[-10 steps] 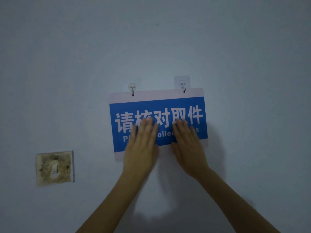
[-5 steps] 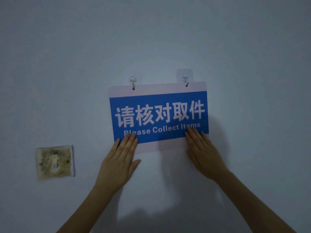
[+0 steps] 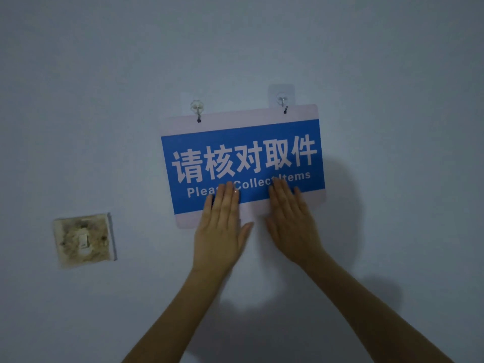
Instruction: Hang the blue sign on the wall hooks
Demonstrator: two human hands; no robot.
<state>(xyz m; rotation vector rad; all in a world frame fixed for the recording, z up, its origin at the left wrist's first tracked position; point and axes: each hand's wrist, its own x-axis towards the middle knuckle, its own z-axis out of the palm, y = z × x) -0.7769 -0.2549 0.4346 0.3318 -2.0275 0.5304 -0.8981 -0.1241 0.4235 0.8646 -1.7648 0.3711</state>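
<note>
From the head view, the blue sign (image 3: 242, 163) hangs flat against the wall (image 3: 392, 74), its top border caught on the left hook (image 3: 197, 107) and the right hook (image 3: 282, 98), slightly tilted. The left hand (image 3: 220, 231) and right hand (image 3: 293, 221) lie flat and spread on its lower edge, grip wide, clasping nothing. It looks like a light, stiff, smooth board, best steadied by its edges.
</note>
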